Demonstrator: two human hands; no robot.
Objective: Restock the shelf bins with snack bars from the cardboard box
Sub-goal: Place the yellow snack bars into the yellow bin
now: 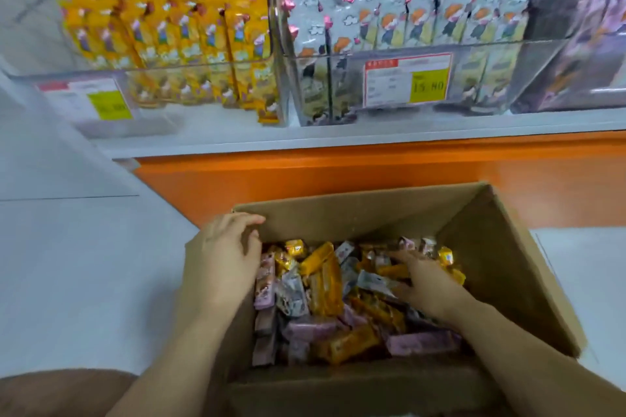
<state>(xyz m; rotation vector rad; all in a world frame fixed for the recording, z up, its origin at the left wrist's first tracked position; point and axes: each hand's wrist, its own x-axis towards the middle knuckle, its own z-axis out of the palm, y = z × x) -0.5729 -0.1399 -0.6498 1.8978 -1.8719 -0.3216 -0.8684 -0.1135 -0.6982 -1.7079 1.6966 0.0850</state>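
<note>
An open cardboard box stands on the floor below the shelf, holding a loose mix of yellow, pink and white snack bars. My left hand lies over the box's left wall, fingers curled round the rim near the far corner. Inside the box on the right, my right hand rests on the bars with its fingers stretched forward; I see no bar gripped. On the shelf are clear bins: one with yellow bars, one with white bars, and a blurred one with pink bars.
Price tags hang on the bin fronts. The white shelf edge and its orange base stand just behind the box. White floor tiles lie to the left. My brown-clad knee is at the bottom left.
</note>
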